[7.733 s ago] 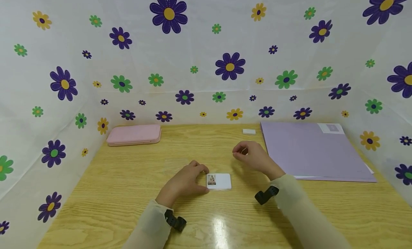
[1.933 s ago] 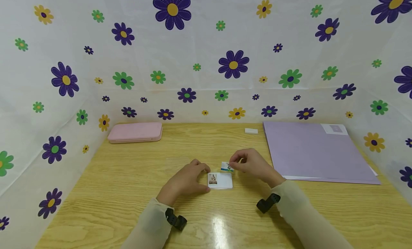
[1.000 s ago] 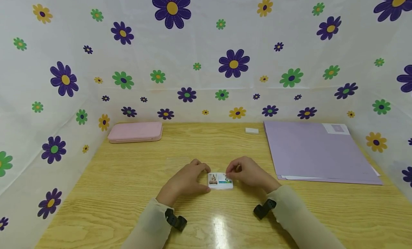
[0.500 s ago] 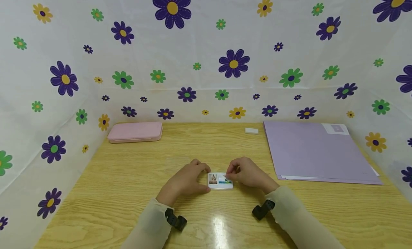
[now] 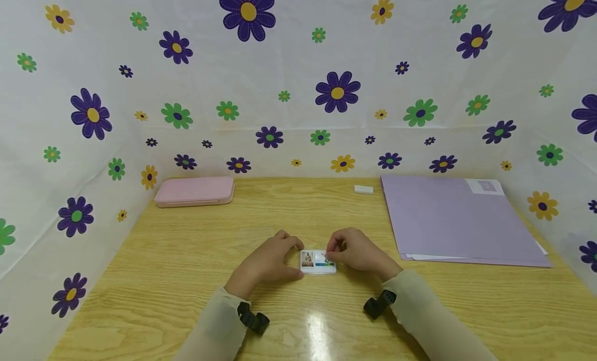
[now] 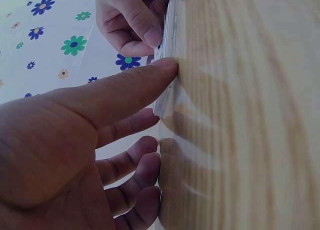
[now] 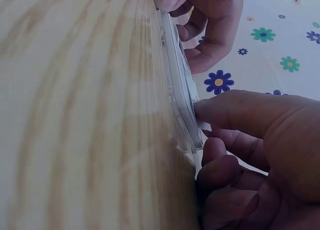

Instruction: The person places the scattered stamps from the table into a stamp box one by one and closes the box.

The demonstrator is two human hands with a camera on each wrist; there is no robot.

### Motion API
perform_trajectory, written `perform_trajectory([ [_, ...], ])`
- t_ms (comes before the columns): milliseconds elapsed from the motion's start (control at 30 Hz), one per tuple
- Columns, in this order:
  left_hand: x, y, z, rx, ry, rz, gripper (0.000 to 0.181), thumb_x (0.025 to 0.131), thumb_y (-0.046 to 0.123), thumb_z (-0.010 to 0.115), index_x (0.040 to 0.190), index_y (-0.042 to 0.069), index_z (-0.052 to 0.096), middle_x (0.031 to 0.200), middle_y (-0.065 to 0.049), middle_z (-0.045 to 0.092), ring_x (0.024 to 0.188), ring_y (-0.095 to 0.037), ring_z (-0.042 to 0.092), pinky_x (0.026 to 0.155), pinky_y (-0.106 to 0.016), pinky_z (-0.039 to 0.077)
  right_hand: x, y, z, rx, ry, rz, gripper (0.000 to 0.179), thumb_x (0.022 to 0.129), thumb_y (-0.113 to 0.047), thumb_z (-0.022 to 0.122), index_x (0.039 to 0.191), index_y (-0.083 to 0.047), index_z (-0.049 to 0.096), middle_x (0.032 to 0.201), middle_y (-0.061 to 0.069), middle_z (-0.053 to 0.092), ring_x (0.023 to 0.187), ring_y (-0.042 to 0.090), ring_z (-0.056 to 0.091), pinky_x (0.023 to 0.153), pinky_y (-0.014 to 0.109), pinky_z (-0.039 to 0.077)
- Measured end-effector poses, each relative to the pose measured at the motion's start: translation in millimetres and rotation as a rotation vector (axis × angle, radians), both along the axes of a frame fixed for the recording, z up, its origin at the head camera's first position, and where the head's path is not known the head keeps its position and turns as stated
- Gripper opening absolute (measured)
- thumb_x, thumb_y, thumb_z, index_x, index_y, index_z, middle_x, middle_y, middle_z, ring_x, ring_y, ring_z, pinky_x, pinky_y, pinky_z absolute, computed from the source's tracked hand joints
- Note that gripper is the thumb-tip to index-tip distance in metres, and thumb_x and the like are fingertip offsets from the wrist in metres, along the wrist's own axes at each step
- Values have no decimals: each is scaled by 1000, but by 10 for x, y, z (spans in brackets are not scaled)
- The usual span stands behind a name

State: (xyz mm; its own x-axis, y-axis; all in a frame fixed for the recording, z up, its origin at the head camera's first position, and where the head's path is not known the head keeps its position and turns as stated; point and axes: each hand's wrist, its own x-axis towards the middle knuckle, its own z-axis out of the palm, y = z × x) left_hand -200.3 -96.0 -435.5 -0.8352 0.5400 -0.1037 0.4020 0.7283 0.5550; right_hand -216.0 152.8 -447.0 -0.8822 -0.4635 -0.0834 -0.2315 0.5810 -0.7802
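Note:
In the head view a small flat clear case (image 5: 318, 270) with a white inside lies on the table. A brown picture stamp (image 5: 307, 259) sits at its left end. My left hand (image 5: 266, 265) holds the case's left end, thumb on the near edge and fingers at the far edge. Above the right half, my right hand (image 5: 356, 251) pinches a second stamp (image 5: 320, 259), white with a blue-green strip, by its right side. In the right wrist view the thumb is close against the case (image 7: 181, 85), and a notched paper edge (image 7: 205, 126) shows below it.
A faint clear plastic sheet (image 5: 256, 231) lies beyond my left hand. At the back are a pink case (image 5: 195, 191), a white eraser-like block (image 5: 363, 189) and a purple folder (image 5: 459, 221) with papers under it. Flowered cloth (image 5: 289, 81) encloses the table.
My right hand, its fingers bare to view at first, brought the blue-green stamp from beyond the case onto its right half. During the last second it shifted only slightly. My left hand stayed put.

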Motion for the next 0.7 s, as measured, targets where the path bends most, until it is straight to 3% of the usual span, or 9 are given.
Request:
perform_trajectory([
  [367,-2,-3,-15,2,2,3,52,80,30,84,124,15,61,119,-4,52,104,-21,52,94,-43,44,8,-14,3,-4,8,-7,8,89,-11,75,83,-12,70,76,-2,60,71,16,51,64,30,42],
  [700,-9,0,-25,-1,-5,6,52,80,30,84,124,16,61,118,-3,51,102,-21,52,94,-42,44,14,31,11,-72,-52,-15,5,89,-12,74,86,-9,72,78,0,63,72,17,51,66,31,41],
])
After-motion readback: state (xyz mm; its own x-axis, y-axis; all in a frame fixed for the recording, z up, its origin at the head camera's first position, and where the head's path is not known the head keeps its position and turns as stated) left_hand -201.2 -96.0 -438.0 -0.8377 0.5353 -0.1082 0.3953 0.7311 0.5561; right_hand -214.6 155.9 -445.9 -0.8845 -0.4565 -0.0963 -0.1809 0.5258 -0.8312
